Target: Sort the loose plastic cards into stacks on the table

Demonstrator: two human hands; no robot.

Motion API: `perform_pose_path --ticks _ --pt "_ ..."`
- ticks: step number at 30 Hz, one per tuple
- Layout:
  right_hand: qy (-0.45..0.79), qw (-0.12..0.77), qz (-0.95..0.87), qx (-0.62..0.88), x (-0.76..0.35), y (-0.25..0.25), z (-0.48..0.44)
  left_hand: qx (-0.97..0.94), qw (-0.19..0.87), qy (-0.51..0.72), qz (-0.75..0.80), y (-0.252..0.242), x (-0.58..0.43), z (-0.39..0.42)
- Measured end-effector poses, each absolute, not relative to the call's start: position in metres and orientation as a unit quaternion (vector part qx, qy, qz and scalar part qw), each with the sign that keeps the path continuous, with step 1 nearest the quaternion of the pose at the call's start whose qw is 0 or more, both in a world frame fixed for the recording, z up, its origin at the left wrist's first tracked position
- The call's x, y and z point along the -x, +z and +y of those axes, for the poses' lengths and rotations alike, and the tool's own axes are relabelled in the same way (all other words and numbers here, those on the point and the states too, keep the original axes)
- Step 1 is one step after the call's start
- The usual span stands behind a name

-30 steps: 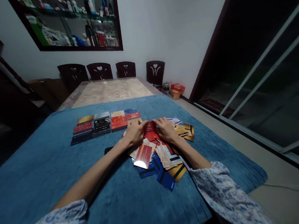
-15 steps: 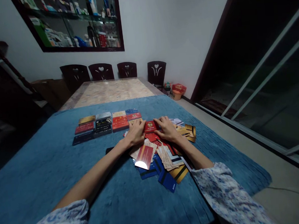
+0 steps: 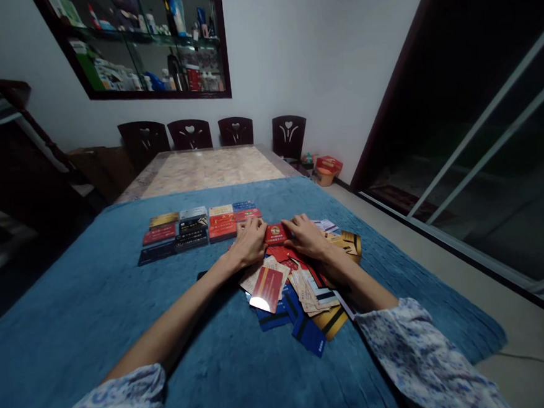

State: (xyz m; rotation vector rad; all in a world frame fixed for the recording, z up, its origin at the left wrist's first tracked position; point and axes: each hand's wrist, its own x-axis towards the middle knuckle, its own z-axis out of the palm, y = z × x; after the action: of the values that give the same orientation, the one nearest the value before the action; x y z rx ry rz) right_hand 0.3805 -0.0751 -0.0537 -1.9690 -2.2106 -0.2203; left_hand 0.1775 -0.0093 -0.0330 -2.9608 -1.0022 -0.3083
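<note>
two bare hands are handling a red card above a loose heap of cards. the left hand is pinching the card's left end between thumb and curled fingers; the right hand is pinching the right end the same way. whether one card or a thin stack is being held, one cannot tell. gripping at both short ends is probably keeping the edges level and leaving the printed face uncovered.

the red card is lying at the far side of the heap, between the hands. its long axis is running crosswise, from hand to hand; its emblem and lettering are facing up and toward the wearer, appearing upright.

nearer the wearer, a maroon card and some blue cards are lying askew at differing angles. beyond the left hand, card rows are standing in neighbouring columns, seemingly set side by side so that their faces are staying legible. a blue cloth is lying beneath everything, presumably cushioning the cards.
</note>
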Motion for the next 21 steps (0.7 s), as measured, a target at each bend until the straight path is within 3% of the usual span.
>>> perform_pose_path --ticks 21 --pt "-0.036 0.035 -0.75 0.659 -0.366 0.002 -0.013 0.921 0.046 -0.071 -0.381 0.004 -0.172 0.04"
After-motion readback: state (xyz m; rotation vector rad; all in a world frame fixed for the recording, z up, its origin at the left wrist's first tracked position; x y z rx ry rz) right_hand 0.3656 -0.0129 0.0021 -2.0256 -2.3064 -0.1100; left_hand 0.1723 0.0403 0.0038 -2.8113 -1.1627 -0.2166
